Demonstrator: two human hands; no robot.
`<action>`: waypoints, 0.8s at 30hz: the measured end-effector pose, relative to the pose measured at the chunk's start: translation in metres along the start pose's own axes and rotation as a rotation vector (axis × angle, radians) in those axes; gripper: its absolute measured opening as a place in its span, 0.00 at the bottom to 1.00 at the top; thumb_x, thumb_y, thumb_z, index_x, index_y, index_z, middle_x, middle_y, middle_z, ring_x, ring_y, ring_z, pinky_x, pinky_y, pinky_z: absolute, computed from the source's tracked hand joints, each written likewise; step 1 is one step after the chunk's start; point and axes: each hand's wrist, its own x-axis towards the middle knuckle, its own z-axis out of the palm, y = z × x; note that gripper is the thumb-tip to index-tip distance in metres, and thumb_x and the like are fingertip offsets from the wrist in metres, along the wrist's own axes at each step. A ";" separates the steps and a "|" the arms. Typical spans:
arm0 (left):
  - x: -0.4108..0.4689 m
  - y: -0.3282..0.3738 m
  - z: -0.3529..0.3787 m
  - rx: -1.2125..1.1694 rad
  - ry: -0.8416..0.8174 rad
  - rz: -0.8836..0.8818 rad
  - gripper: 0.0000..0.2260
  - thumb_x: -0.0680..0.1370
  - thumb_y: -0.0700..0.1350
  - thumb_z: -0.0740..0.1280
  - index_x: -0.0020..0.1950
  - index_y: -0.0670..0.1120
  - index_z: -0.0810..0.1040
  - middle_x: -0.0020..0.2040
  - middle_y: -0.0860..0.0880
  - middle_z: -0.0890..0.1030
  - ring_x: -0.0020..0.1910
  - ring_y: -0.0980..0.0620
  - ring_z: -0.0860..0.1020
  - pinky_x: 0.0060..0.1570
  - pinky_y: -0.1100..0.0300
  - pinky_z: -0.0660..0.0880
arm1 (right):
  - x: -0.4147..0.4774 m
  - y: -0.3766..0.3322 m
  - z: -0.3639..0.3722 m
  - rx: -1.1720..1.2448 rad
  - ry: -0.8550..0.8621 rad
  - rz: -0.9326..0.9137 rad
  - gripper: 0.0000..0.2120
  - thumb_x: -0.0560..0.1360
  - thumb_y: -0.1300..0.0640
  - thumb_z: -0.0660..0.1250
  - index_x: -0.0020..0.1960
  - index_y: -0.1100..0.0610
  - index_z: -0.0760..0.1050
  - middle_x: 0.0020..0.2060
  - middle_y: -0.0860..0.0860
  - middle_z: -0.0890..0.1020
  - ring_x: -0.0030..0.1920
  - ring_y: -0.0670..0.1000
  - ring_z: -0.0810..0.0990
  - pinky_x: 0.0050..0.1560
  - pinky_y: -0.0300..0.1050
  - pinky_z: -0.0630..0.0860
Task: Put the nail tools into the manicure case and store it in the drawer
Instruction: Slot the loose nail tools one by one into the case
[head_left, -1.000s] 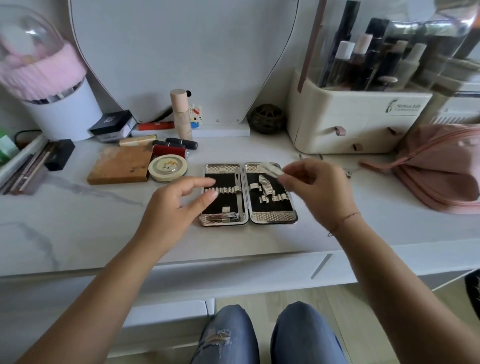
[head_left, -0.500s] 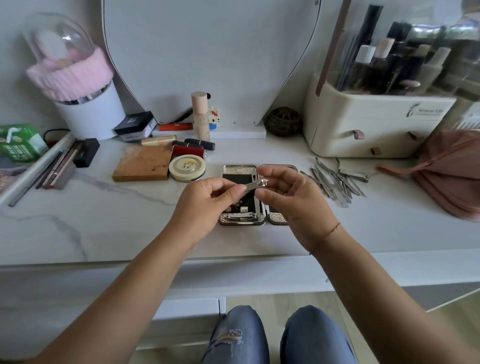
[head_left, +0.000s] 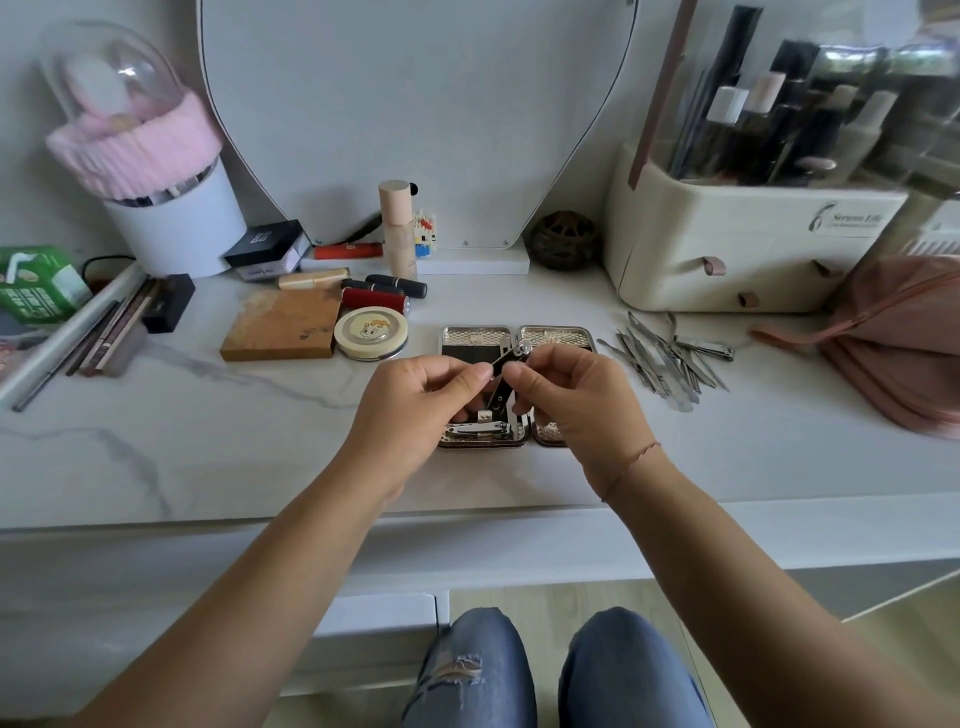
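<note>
Pinching a small nail clipper (head_left: 511, 358) with both hands, above the open manicure case (head_left: 475, 336). Left hand (head_left: 415, 400): thumb and forefinger fingers (head_left: 467, 376) curled onto the clipper's near end, the rest tucked in. Right hand (head_left: 576, 400): fingers (head_left: 527, 375) curled onto it from the other side, with a thin cord round that wrist. The clipper shows two metal parts angled apart at a joint, one pointing up and to the right, the other hanging down toward the case. The case lies flat on the bench (head_left: 208, 441), both halves face up, dark lining, textured metal rims, and my hands cover most of the middle. One larger clipper (head_left: 478, 429) already sits across the near end of the left half. Can't tell what else is seated in there. The rest of the nail tools (head_left: 670, 358) lie in a loose heap on the bench right of the case, apart from it. A pink pouch (head_left: 904, 343) sits right of the heap, and a cream organizer (head_left: 727, 249) full of bottles stands behind it. Left of the case are a round compact (head_left: 371, 332), a brown palette (head_left: 280, 325) touching it, and a red lipstick (head_left: 373, 300) just behind. A mirror (head_left: 415, 104) stands at the back. My knees in jeans (head_left: 467, 670) show below the bench edge.
</note>
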 end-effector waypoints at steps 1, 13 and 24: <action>0.000 -0.001 0.000 0.029 0.010 0.002 0.06 0.75 0.48 0.68 0.40 0.50 0.83 0.28 0.53 0.78 0.29 0.58 0.72 0.33 0.68 0.70 | 0.000 0.001 0.001 -0.022 0.011 -0.001 0.08 0.72 0.60 0.70 0.35 0.55 0.75 0.24 0.45 0.78 0.25 0.41 0.74 0.27 0.36 0.66; 0.001 0.003 -0.006 0.076 0.034 -0.074 0.12 0.76 0.48 0.66 0.34 0.47 0.80 0.26 0.52 0.74 0.29 0.56 0.70 0.35 0.62 0.68 | 0.007 0.011 0.001 -0.257 -0.001 -0.065 0.03 0.73 0.60 0.69 0.45 0.53 0.78 0.33 0.50 0.80 0.31 0.43 0.75 0.31 0.34 0.71; -0.001 -0.003 -0.020 0.134 -0.007 0.024 0.06 0.77 0.46 0.65 0.48 0.48 0.82 0.33 0.54 0.81 0.32 0.59 0.76 0.35 0.68 0.71 | 0.017 0.000 0.004 -0.410 -0.163 -0.103 0.05 0.74 0.56 0.68 0.45 0.50 0.83 0.34 0.53 0.82 0.34 0.55 0.75 0.39 0.48 0.74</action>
